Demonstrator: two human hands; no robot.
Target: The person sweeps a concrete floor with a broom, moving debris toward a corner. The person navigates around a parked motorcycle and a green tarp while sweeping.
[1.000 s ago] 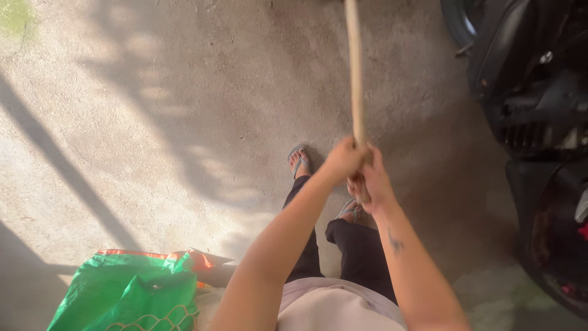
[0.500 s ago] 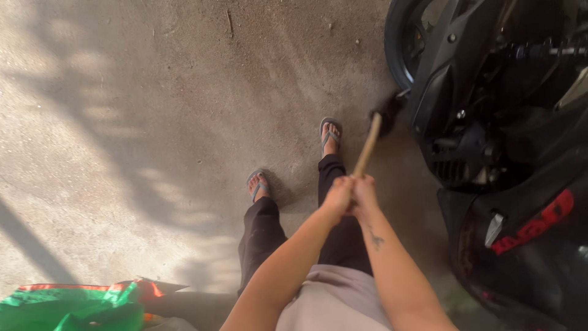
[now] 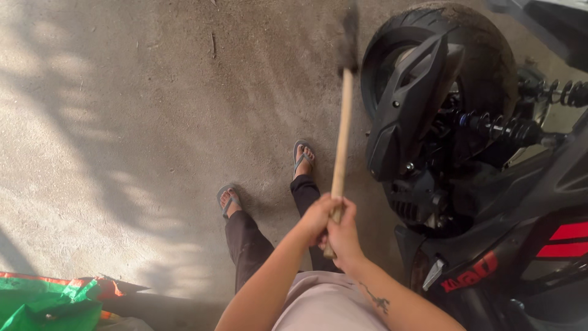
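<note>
Both of my hands grip the near end of a long wooden broom handle (image 3: 340, 141). My left hand (image 3: 315, 219) is wrapped around it just beside my right hand (image 3: 343, 236). The handle runs away from me to a dark, blurred brush head (image 3: 349, 37) on the concrete floor (image 3: 122, 122), close to the rear wheel (image 3: 484, 55) of a black motorcycle (image 3: 490, 202). My feet in grey flip-flops (image 3: 302, 156) stand left of the handle.
The black motorcycle with red markings fills the right side, its black mudguard (image 3: 407, 104) and spring shock (image 3: 508, 129) close to the handle. A green and orange woven sack (image 3: 55, 303) lies at the lower left. Sunlit concrete with shadows spreads to the left.
The brush head has swung from beside the motorcycle's engine area out ahead toward the rear wheel. My view has shifted, showing more of the wheel. Both hands keep their grip.
</note>
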